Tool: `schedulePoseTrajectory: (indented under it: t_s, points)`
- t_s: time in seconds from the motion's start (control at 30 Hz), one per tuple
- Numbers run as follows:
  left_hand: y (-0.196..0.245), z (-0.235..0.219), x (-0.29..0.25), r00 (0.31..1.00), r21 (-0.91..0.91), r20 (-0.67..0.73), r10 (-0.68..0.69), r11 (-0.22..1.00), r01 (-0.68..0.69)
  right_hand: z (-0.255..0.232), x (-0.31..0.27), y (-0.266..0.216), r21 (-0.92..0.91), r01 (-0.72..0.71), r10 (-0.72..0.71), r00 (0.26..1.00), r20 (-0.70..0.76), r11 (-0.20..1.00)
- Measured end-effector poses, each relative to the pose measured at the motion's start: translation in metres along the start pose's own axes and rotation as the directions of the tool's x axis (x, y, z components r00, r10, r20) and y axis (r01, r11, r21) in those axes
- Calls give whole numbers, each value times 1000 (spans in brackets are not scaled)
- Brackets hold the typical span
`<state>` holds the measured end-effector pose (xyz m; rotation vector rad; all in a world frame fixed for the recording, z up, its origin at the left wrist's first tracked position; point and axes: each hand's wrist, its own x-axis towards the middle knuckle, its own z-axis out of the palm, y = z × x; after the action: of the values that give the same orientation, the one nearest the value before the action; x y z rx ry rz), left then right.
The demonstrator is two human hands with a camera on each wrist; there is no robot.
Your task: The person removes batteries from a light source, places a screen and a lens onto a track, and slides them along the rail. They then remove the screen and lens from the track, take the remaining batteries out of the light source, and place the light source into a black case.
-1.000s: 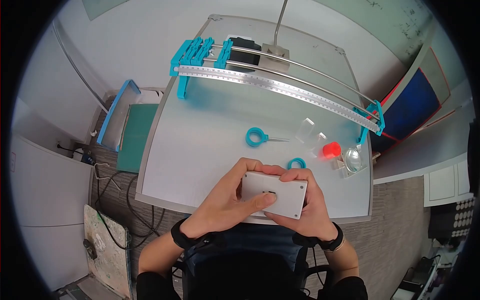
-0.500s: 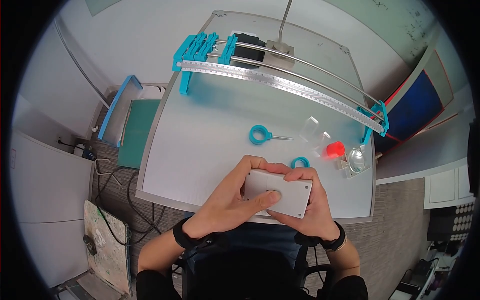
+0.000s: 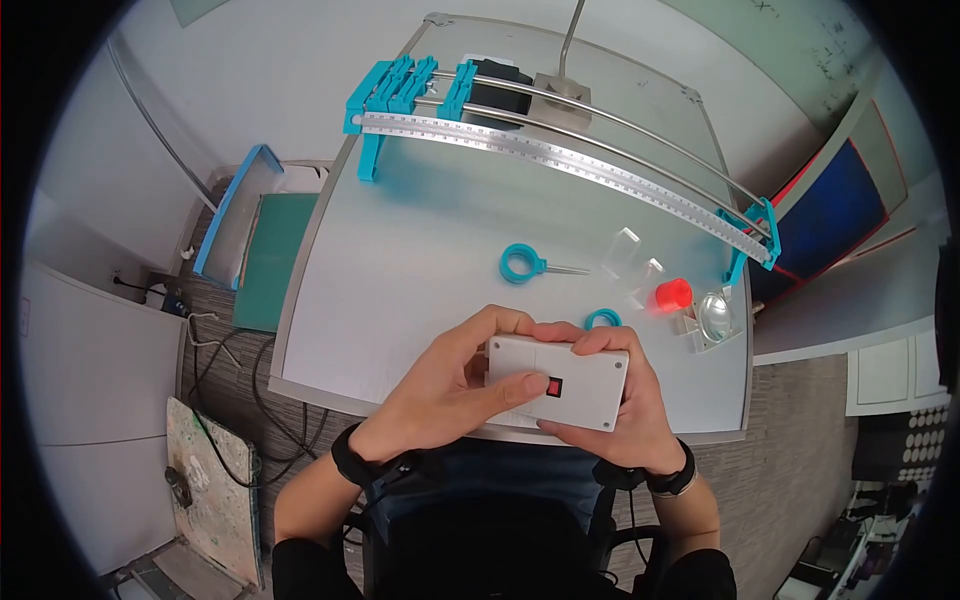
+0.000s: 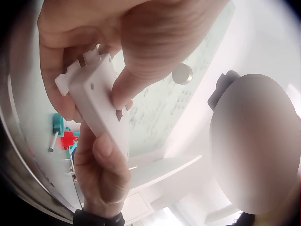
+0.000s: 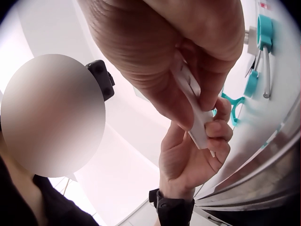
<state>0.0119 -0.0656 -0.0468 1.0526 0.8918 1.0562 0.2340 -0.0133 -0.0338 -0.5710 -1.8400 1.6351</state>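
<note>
Both hands hold a white box point(image 3: 590, 395) above the table's near edge. The left hand point(image 3: 440, 390) grips its left end, fingers behind and the thumb lying on the face beside a small red switch point(image 3: 554, 387). The right hand point(image 3: 635, 410) pinches the right end, with fingers over the top edge and the thumb below. In the left wrist view the box point(image 4: 96, 96) shows a notched white piece point(image 4: 70, 77) on its far side. The right wrist view shows the box point(image 5: 200, 127) edge-on between the hands.
On the table point(image 3: 400, 270) lie a teal ring with a pin point(image 3: 519, 264), another teal ring point(image 3: 603, 319), a red cylinder point(image 3: 673, 295), clear pieces and a lens point(image 3: 714, 317). Behind stands a teal-ended rail with a ruler point(image 3: 540, 152); a black object point(image 3: 500, 90) is beyond it.
The left thumb has moved off the middle of the box's face, and the red switch shows beside its tip. Both hands still hold the box. The head view has shifted slightly.
</note>
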Motion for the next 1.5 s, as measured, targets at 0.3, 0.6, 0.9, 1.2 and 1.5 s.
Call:
schedulePoseTrajectory:
  t_s: [0.3,0.6,0.9,1.2,1.5]
  points:
    - [1,-5,-2,998,-83,48,-32,996,36,-3,2,-5,13,19,-19,1000,10,1000]
    - [4,1,-2,998,68,-2,70,995,-70,1,0,-20,-164,8,-7,1000,6,986]
    - [7,3,-2,999,22,31,35,999,-36,2,-3,-23,-198,-37,36,999,-11,980]
    - [12,16,-3,989,448,-62,134,889,-92,11,-6,-23,-374,34,-43,999,-16,927]
    - [3,18,1,922,648,-23,387,708,-282,13,-5,-19,-324,46,-72,995,-68,945]
